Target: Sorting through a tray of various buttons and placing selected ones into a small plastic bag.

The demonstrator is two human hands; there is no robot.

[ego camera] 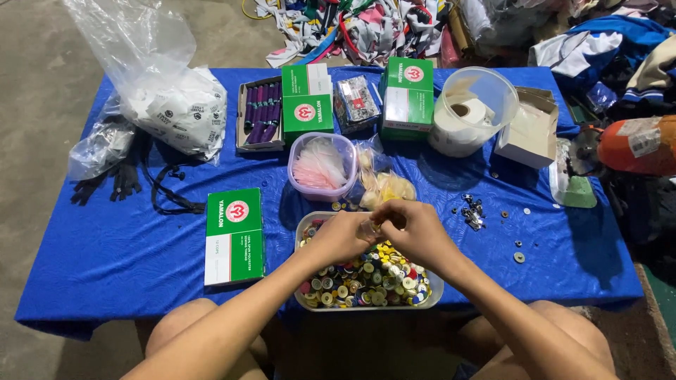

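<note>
Over the button tray [303,299], your left hand [343,238] and right hand [420,232] pinch one small, light, slippery item [369,229]; grip its edges.

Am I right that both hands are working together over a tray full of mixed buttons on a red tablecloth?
Not quite: the tablecloth is blue, not red, as the head view shows. The left hand and right hand do meet over the tray of mixed buttons.
</note>
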